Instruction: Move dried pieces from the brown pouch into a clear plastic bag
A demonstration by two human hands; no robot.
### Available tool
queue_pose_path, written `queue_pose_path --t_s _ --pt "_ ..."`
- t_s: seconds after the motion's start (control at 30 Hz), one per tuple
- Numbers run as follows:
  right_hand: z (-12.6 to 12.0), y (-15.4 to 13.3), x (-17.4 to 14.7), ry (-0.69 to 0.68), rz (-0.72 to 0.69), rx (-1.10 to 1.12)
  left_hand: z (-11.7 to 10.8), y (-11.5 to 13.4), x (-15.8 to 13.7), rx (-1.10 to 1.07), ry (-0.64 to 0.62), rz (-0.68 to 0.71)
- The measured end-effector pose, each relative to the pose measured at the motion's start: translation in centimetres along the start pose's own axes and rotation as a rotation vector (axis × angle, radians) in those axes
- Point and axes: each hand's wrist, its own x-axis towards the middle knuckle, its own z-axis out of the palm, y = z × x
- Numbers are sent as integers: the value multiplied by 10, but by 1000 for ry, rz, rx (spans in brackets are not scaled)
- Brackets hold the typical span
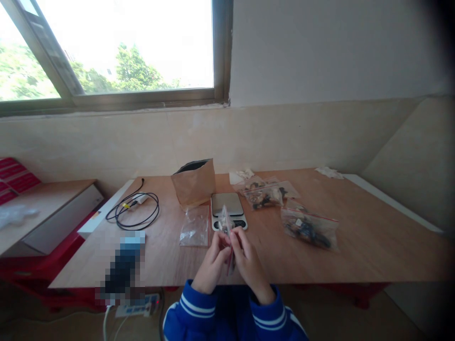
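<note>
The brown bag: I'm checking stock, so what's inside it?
The brown bag stands open-topped behind the scale. Only a dark lining shows at its mouth; its contents are hidden by the front wall.

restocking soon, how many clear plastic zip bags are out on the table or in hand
5: one in the hands, an empty one beside the scale, two overlapping filled ones behind it, one filled at right. More may be hidden.

Small clear zip bag (226,222), upright, red-edged, small pieces inside, above the scale's front
</note>
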Motion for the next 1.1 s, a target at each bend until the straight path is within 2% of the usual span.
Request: queue_pose_path --t_s 0.13,0.4,0.63,0.73,0.8,0.9,1.1 --pt "4 0 -2 -47 -29 -7 3 -12 4 45 106 -43" --pt "3 -3 1 -114 -86 -63 1 -28 9 133 338 51" --pt "2 11 1 118 -61 -223 -2 -32 10 366 427 73" --pt "-15 25 4 351 -38 -211 -15 -29 9 396 579 98" --pt "-28 32 7 412 -35 -191 -24 -26 8 411 587 105" --pt "-36 33 8 346 -41 -127 -29 -26 7 322 537 81" --pt "-16 15 4 312 6 199 -17 -50 18 -39 580 -4"
